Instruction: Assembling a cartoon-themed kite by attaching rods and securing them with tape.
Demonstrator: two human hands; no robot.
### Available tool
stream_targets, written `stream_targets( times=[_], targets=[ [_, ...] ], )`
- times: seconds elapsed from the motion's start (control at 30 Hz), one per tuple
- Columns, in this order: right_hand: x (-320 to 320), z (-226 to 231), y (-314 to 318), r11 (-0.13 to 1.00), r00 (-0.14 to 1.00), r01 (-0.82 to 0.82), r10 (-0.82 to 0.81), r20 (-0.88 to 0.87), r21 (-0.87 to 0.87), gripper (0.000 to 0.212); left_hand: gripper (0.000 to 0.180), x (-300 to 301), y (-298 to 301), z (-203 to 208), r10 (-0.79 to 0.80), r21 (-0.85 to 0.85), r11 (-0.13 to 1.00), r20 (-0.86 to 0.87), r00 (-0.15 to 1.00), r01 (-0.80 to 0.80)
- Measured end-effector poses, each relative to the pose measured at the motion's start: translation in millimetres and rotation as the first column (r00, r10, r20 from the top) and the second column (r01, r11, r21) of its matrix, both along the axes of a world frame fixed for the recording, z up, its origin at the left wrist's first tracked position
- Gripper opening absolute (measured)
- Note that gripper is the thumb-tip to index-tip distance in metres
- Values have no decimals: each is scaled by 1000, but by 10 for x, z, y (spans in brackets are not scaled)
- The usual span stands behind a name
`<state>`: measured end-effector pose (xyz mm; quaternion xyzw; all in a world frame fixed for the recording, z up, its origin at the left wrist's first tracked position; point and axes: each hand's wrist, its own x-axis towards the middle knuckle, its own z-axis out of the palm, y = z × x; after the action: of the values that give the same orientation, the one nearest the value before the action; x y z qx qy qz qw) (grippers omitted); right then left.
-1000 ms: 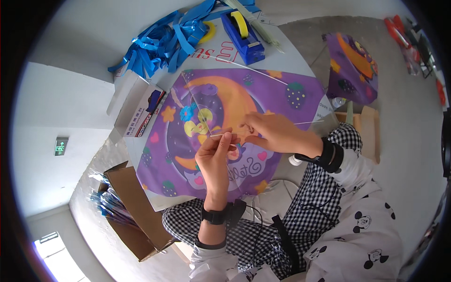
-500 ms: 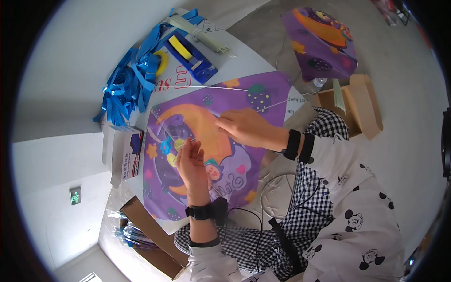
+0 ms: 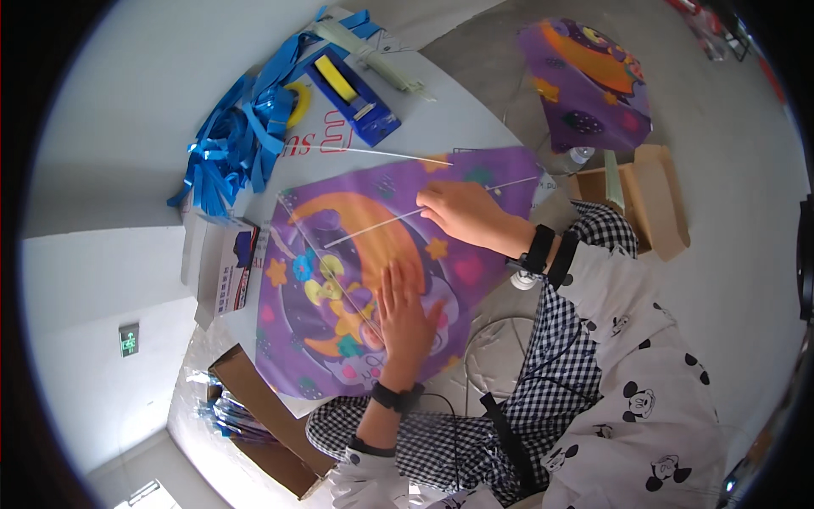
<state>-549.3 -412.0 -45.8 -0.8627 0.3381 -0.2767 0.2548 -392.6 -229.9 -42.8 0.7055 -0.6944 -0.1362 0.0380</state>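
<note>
Across the desk (image 3: 432, 127) lies a purple printed sheet (image 3: 381, 246), limp and slippery by its look, best held by its edges; the left hand (image 3: 404, 321) spreads flat on it. The right hand (image 3: 462, 216) pinches a white rod (image 3: 373, 227), probably light, springy, snappable, best gripped mid-length.

Head view, one: left unit of a side-by-side fisheye pair, worn on the person's head. Facing: down, past the checked trousers (image 3: 585, 318), onto the table (image 3: 441, 114). Range: near; left hand (image 3: 407, 327), right hand (image 3: 462, 212) and purple sheet (image 3: 390, 242) about mid-picture. Sleeves (image 3: 640, 352): entering from below and lower right. Field: very wide, reaching floor (image 3: 721, 187), wall (image 3: 110, 144) and window (image 3: 148, 495). Rim: dark, rounded; lines bowed. Picture: unmirrored.
</note>
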Motion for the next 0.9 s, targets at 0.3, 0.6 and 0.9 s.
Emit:
stream_targets(
  times=[0.3, 0.6, 0.9],
  targets=[
    [136, -121, 146, 999, 996, -16, 20, -90, 52, 11, 61, 188, 431, 504, -44, 171, 984, -82, 996, 57],
    [-73, -191, 206, 977, 981, 195, -192, -38, 87, 17, 31, 299, -813, 70, 194, -246, 933, -272, 943, -263],
    [-199, -230, 142, 981, 988, 152, -154, 13, 117, 27, 45, 235, -861, -406, 156, -486, 845, -178, 972, -225]
  ],
)
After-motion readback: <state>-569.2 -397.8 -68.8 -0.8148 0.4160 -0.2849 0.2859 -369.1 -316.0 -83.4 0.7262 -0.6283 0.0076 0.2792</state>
